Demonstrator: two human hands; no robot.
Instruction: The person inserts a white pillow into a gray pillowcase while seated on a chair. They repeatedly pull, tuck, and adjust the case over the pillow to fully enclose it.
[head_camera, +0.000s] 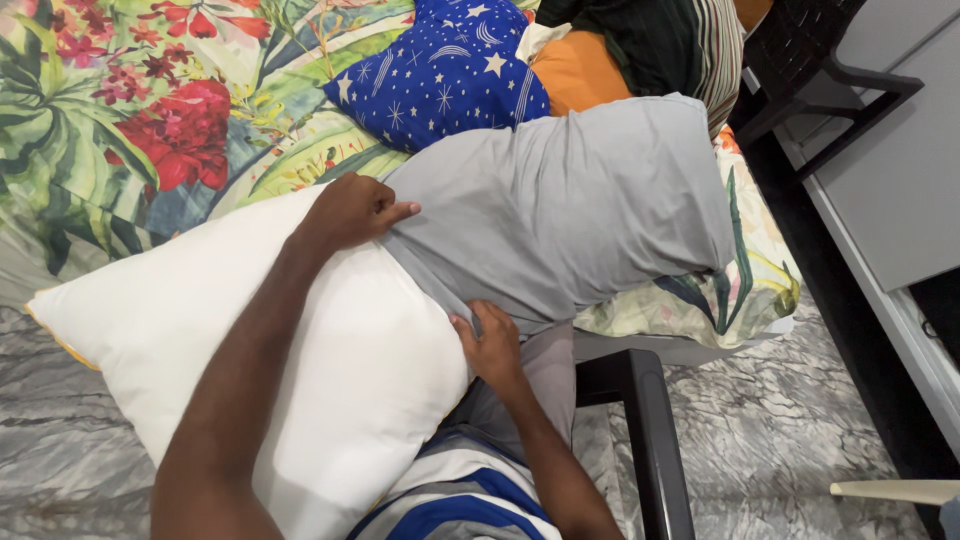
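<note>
Head view, looking down: a white pillow lies across the person's lap and the near edge of the flowered bed, its right half already inside a grey pillowcase. The casing looks about half done. Left hand is closed on the case's far hem, arm reaching over the pillow; right hand pinches the near hem. Both hems need drawing leftward evenly.
</note>
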